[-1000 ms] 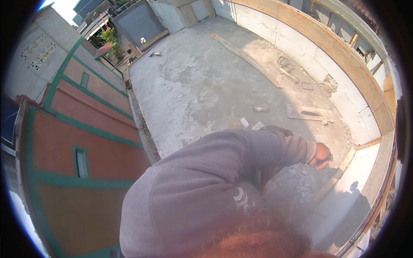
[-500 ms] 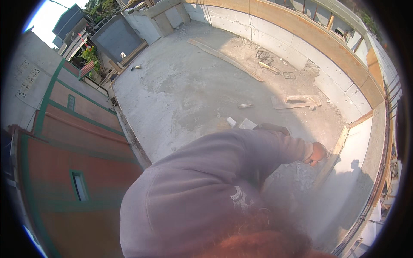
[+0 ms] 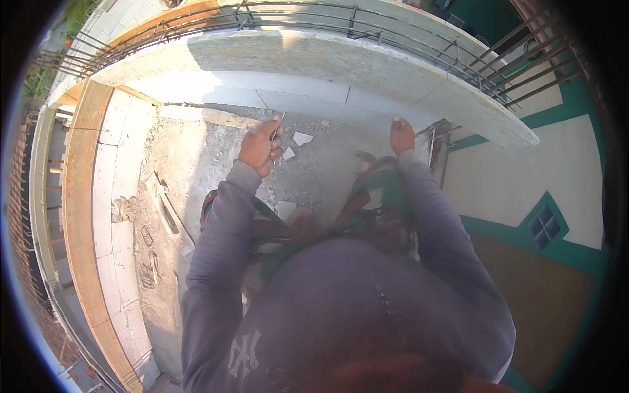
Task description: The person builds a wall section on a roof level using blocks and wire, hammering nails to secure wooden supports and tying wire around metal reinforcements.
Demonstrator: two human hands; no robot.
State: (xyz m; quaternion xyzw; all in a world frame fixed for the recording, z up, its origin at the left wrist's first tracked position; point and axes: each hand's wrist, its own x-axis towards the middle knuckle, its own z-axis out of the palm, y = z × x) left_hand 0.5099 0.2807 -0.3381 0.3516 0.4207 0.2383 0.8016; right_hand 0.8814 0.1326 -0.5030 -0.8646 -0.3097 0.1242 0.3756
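Observation:
My left hand (image 3: 261,147) is closed around a thin, pointed, stick-like thing (image 3: 278,124); its exact kind is too small to tell. Off to the right, my right hand (image 3: 401,135) is curled into a fist with the thumb on top, and whatever it may hold is hidden. Both hands are raised and apart, in front of a low white block wall (image 3: 301,98). Below and between them lies the rough grey floor (image 3: 321,170), with pale broken pieces (image 3: 302,138) scattered close to my left hand.
Steel reinforcing bars (image 3: 354,26) run above a curved concrete board (image 3: 314,52) along the wall top. A wooden strip (image 3: 229,118) lies at the wall's foot. To the left are a wooden float (image 3: 164,206) and bent wire pieces (image 3: 147,262). A green-trimmed wall (image 3: 524,164) stands at right.
I have turned from the wide floor toward the walled corner. My torso was bent over, with one hand low by the wall; now both forearms reach forward and both hands show.

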